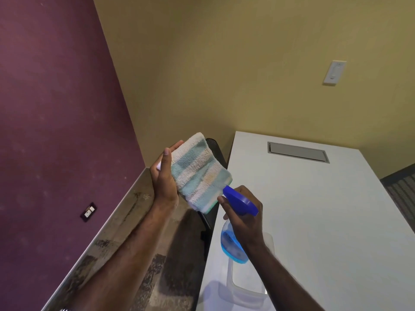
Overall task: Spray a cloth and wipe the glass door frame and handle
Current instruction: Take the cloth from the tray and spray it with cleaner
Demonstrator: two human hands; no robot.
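Observation:
My left hand (pixel 162 178) holds a folded cloth (pixel 197 173) with white and pale blue stripes, raised upright above the gap beside the table. My right hand (pixel 244 217) grips a spray bottle (pixel 232 243) of blue liquid. Its dark blue spray head (pixel 239 200) points at the lower edge of the cloth, nozzle almost touching it. My index finger lies at the front of the trigger. No glass door, frame or handle is in view.
A white table (pixel 314 209) with a grey cable hatch (pixel 297 151) fills the right. A clear plastic container (pixel 247 283) sits on it under my right arm. A dark chair (pixel 213 144) stands behind the cloth. Purple wall left, yellow wall ahead with a switch (pixel 334 72).

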